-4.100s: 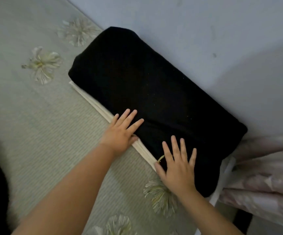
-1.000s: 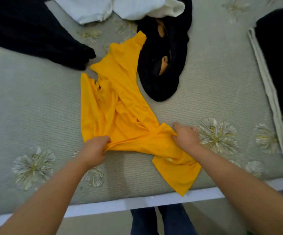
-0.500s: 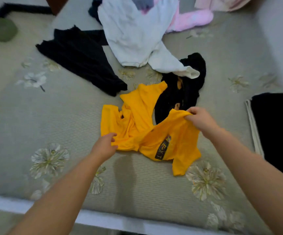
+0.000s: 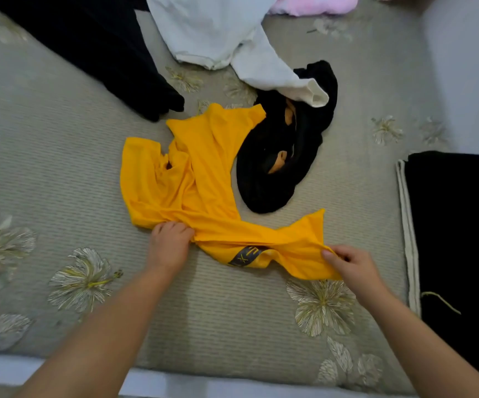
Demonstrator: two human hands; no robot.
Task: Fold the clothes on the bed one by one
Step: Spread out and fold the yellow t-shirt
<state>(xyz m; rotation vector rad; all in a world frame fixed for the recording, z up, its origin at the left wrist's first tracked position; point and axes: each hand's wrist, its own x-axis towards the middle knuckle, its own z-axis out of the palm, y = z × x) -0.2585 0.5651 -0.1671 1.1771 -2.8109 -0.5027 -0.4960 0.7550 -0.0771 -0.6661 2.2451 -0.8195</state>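
A crumpled yellow shirt (image 4: 201, 179) with a dark printed patch lies in the middle of the bed (image 4: 46, 173). My left hand (image 4: 169, 244) is closed on its bunched lower edge at the left. My right hand (image 4: 350, 264) pinches the shirt's hem at the right, stretching the fabric between both hands. A heap of black cloth (image 4: 284, 156) lies just beyond the shirt, touching it.
A folded black garment (image 4: 459, 239) rests on a folded white one (image 4: 406, 225) at the right. A long black garment (image 4: 100, 50), a white garment (image 4: 224, 33) and a pink one (image 4: 315, 4) lie at the back. The bed's white front edge (image 4: 175, 383) runs below my arms.
My right hand has come down and moved right, pulling the shirt's hem outward along the bed. My left hand keeps its grip on the other end. Earlier both hands pressed the folded black garment.
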